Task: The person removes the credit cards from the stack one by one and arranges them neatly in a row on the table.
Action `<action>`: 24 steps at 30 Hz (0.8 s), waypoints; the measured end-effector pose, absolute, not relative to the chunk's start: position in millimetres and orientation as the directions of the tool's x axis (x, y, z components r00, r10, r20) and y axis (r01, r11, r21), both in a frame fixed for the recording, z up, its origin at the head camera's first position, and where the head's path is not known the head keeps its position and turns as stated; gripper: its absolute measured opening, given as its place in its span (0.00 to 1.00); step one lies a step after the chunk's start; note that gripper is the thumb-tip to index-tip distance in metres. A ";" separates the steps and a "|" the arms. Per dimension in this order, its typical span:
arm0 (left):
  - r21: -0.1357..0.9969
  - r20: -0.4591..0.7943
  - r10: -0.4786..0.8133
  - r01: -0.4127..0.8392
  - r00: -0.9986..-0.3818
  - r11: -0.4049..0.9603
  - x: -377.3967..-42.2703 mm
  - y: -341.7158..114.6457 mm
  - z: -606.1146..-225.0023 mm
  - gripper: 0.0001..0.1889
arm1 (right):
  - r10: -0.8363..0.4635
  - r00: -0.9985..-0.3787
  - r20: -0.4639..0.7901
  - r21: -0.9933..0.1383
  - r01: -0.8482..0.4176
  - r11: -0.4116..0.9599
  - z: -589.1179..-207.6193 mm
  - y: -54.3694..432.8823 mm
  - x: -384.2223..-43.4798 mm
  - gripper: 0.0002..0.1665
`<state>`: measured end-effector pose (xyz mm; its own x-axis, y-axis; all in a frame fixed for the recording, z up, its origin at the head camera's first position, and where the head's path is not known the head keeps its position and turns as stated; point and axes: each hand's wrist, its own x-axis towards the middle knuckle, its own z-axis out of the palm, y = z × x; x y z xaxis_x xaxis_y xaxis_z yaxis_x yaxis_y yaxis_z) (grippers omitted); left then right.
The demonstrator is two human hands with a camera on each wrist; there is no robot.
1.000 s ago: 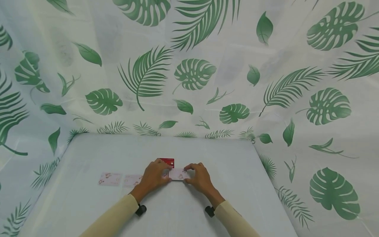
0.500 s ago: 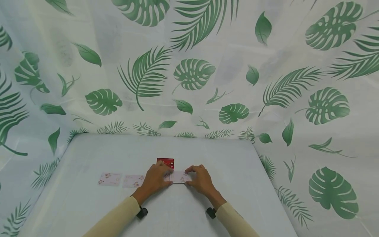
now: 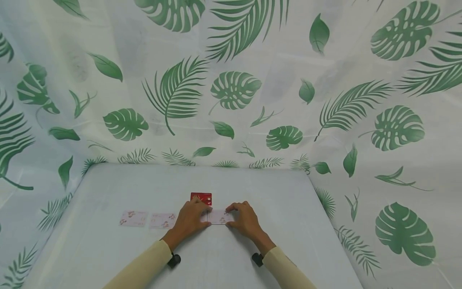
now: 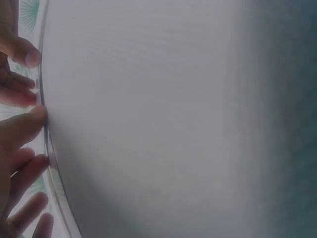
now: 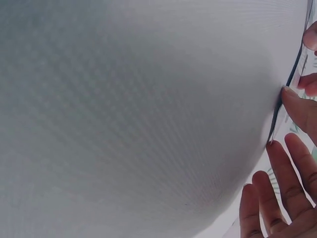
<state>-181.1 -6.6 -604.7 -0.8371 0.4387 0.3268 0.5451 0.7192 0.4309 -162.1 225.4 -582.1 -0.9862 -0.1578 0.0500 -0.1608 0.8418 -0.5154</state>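
Observation:
A pale pink card (image 3: 218, 217) with a small flower print lies low at the table's middle. My left hand (image 3: 188, 218) pinches its left end, index finger at the far edge and thumb at the near edge. At its right end my right hand (image 3: 246, 218) pinches it the same way. Another pink card (image 3: 204, 217) peeks out beneath the left hand, mostly hidden by it. Behind that hand lies a red card (image 3: 203, 197), its near part covered. In the left wrist view, the thumb and fingers (image 4: 30, 171) meet at a thin edge.
Left of the hands, two more pink flower-printed cards, one farther left (image 3: 133, 218) and one nearer (image 3: 161, 220), lie flat in a row. The white table (image 3: 288, 224) ends at a leaf-printed curtain (image 3: 245, 132) behind and at both sides.
Both hands have moved slightly toward the body with the card, which lines up lower now. More of the red card shows behind the left hand. Over the last half second they barely move.

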 end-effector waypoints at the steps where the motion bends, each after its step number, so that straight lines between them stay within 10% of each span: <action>1: 0.429 0.327 0.440 0.546 -0.836 0.720 -181.2 -6.6 -604.7 0.24 | -0.162 -0.985 0.052 -0.515 -0.165 0.841 -582.1 225.5 -162.2 0.26; 24: 0.401 0.333 0.464 0.569 -0.821 0.718 -179.3 -9.8 -599.4 0.26 | -0.167 -0.984 0.067 -0.537 -0.177 0.825 -581.3 227.2 -164.7 0.24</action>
<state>-179.3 -9.8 -599.4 -0.8207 0.4640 0.3333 0.5688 0.7181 0.4010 -164.7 227.2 -581.3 -0.9836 -0.1672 0.0670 -0.1768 0.8250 -0.5368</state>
